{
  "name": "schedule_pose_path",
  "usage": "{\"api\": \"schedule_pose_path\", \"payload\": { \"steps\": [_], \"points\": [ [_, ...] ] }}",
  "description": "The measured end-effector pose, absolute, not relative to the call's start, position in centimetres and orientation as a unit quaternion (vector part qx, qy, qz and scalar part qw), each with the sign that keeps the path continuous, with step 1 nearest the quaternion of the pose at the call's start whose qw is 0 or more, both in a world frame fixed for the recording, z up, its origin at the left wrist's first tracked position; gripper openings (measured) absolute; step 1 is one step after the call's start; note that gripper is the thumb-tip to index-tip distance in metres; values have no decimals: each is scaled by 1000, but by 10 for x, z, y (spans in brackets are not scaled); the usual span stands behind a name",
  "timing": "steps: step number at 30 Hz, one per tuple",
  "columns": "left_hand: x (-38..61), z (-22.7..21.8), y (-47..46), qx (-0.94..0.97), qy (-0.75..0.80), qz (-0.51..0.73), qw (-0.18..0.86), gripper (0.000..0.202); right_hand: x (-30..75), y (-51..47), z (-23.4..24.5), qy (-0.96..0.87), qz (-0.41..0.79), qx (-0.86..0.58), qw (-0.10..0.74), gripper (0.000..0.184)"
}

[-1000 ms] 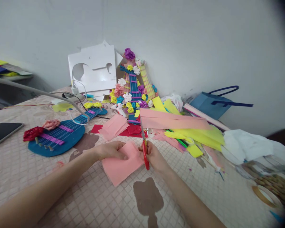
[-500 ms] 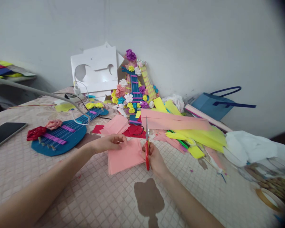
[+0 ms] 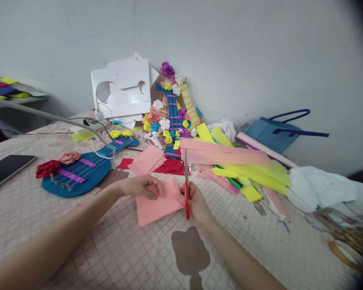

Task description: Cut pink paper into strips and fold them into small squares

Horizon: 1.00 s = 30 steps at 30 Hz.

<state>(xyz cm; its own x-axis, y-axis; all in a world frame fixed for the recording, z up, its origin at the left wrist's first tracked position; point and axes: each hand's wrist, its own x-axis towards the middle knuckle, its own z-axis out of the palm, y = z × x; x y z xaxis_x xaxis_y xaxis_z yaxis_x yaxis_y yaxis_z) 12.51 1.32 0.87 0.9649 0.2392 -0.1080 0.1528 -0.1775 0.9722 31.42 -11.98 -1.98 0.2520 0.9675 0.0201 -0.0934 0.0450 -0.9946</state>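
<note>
My left hand (image 3: 142,187) pinches the top left edge of a pink paper square (image 3: 159,203), which I hold just above the table. My right hand (image 3: 196,203) grips red-handled scissors (image 3: 186,189) with the blades pointing up and away, and its fingers also touch the right edge of the pink square. Behind the hands lie a stack of pink squares (image 3: 147,159) and red paper pieces (image 3: 169,165).
A blue felt guitar (image 3: 78,171) with paper roses lies to the left, and a dark tablet (image 3: 6,167) at the far left. A flower-decorated tower (image 3: 172,108) leans on the wall. Long pink and yellow paper strips (image 3: 230,159), a blue bag (image 3: 272,131) and white cloth (image 3: 317,187) crowd the right.
The pink square has turned from a tilted diamond to lie more level and risen slightly. My left hand has gone from lying flat on it to pinching its edge. The scissors stand more upright.
</note>
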Motion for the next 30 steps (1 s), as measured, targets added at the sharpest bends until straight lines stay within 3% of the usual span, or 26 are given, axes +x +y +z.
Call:
{"api": "schedule_pose_path", "payload": {
  "steps": [10, 17, 24, 30],
  "points": [
    [121, 13, 18, 782, 123, 19, 611, 24, 314, -122, -12, -390, 506, -517, 570, 38],
    [111, 22, 31, 761, 186, 98, 614, 25, 324, -132, -16, -471, 524, -425, 568, 39],
    [107, 20, 35, 700, 240, 156, 654, 25, 319, -139, -19, -393, 634, -382, 545, 54],
    [103, 21, 37, 637, 275, 173, 699, 32, 320, -150, -11, -352, 748, -313, 467, 65]
  ]
}}
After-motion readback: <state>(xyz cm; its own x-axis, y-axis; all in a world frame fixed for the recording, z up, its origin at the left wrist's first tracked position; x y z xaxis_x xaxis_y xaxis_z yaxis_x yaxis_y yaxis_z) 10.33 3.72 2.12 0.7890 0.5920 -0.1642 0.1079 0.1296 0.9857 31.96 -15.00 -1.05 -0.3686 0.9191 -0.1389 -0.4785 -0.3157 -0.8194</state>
